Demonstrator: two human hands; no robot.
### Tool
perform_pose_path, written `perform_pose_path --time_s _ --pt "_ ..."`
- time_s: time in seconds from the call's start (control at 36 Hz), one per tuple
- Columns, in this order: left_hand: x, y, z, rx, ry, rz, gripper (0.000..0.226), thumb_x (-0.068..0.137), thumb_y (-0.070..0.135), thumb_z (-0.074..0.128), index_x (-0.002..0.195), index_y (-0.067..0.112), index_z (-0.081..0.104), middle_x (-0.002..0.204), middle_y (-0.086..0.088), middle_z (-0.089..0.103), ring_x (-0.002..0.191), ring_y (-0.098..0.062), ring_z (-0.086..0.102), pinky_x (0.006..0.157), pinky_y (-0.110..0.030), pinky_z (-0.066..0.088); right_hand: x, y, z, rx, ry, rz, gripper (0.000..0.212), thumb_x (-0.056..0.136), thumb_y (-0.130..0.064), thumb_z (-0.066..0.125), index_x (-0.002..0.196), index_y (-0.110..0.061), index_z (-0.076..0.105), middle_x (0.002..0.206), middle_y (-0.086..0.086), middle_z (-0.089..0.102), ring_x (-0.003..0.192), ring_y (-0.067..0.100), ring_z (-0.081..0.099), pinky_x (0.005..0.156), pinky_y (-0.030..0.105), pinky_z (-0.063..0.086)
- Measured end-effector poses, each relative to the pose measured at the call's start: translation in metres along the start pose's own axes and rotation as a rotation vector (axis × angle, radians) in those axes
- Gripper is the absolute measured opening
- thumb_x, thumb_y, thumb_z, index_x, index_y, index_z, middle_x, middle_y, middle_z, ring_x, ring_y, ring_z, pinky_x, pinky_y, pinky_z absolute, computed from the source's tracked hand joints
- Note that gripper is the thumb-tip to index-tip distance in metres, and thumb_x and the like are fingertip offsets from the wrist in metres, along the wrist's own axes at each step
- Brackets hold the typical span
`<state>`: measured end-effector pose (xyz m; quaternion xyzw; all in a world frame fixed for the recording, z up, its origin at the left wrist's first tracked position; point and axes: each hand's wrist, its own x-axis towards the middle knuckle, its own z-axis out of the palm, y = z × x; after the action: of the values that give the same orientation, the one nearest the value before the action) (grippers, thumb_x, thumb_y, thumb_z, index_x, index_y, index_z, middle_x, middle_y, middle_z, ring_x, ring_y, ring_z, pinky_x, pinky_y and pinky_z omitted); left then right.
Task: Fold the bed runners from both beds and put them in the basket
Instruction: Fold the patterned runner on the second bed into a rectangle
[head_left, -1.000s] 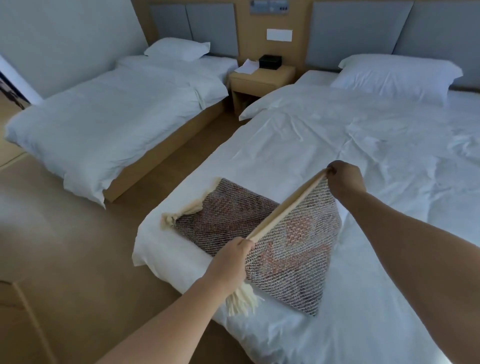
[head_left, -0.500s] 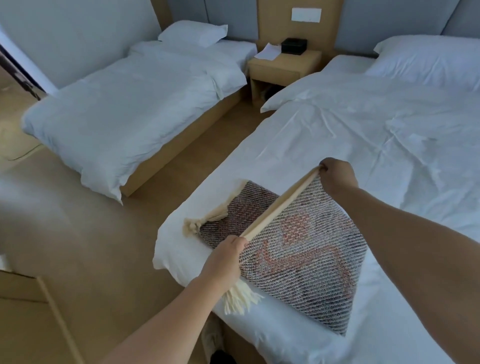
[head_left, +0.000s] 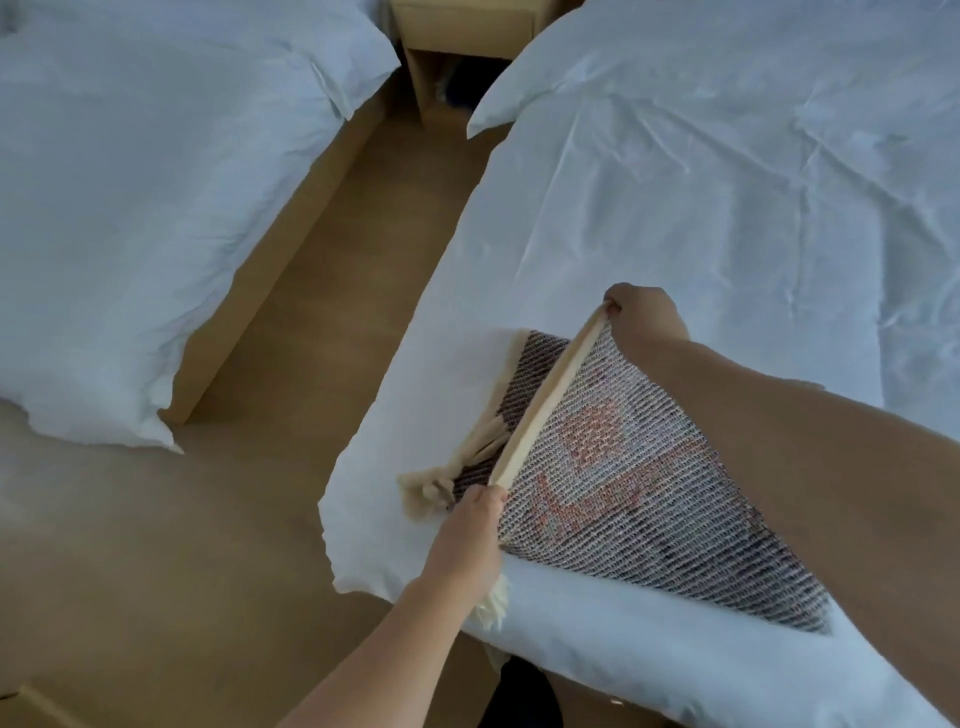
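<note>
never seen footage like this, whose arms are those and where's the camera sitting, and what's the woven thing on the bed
There is no machine here. These are a person's two bare arms, filmed by a wide-angle camera worn on their head and looking forward and down, which is why the arms come in from the bottom edge. The left hand and right hand each pinch one end of the cream border of a woven bed runner, holding that edge taut above the near bed. The rest of the runner lies on that bed, with its cream fringe near the corner. Across the floor is a second bed, and a wooden nightstand stands at the top. No basket shows.
</note>
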<state>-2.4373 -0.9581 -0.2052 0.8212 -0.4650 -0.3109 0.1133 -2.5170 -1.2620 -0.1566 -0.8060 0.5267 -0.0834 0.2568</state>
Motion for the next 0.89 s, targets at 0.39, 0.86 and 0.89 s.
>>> perform_pose_path --time_s 0.39,0.86,0.89 --pt "0.064 -0.086 0.024 -0.078 -0.121 -0.013 0.054 0.087 -0.003 0.05 0.132 0.024 0.041 0.133 0.0 0.046 0.103 -0.018 0.055 0.082 -0.028 0.049 0.059 -0.029 0.121 -0.149 -0.084 0.028 0.027 0.08 0.008 0.036 0.087 -0.002 0.06 0.08 0.015 0.056 0.067 0.028 0.05 0.046 0.025 0.028" --pt "0.097 -0.113 0.041 0.163 -0.045 -0.013 0.049 0.077 0.013 0.065 0.122 0.025 0.051 0.125 0.001 0.039 0.108 -0.019 0.045 0.092 -0.033 0.047 0.087 -0.02 0.198 -0.266 -0.155 -0.018 0.024 0.089 0.004 0.037 0.104 -0.005 0.053 0.091 0.014 0.056 0.081 0.029 0.053 0.063 0.033 0.037" --pt "0.099 -0.11 0.043 0.205 0.001 0.018 0.047 0.075 0.017 0.067 0.12 0.023 0.053 0.127 -0.001 0.041 0.112 -0.022 0.043 0.094 -0.035 0.045 0.086 -0.017 0.202 -0.26 -0.149 -0.05 0.022 0.091 0.0 0.039 0.109 -0.007 0.05 0.097 0.014 0.057 0.085 0.031 0.056 0.063 0.033 0.036"
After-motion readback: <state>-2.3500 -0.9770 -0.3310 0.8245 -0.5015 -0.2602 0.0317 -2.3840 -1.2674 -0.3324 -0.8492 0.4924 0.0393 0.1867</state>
